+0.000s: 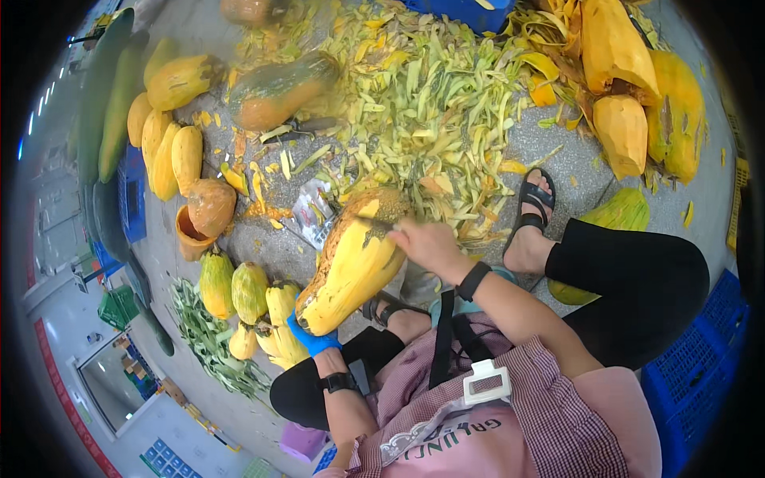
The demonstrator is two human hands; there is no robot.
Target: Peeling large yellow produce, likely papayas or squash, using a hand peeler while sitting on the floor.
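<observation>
Part-peeled squash (355,271) is held mid-scene above floor (558,147); near end is gripped by blue-gloved L hand (312,338); dark tool (375,224) at far end is held w/ R hand's (430,248) fingers.

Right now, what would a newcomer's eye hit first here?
The large part-peeled squash at centre, its lower end in the blue-gloved left hand, the right hand at its upper side with what looks like a dark blade. Then the green and yellow peelings at top centre, and big orange squashes upper right.
</observation>
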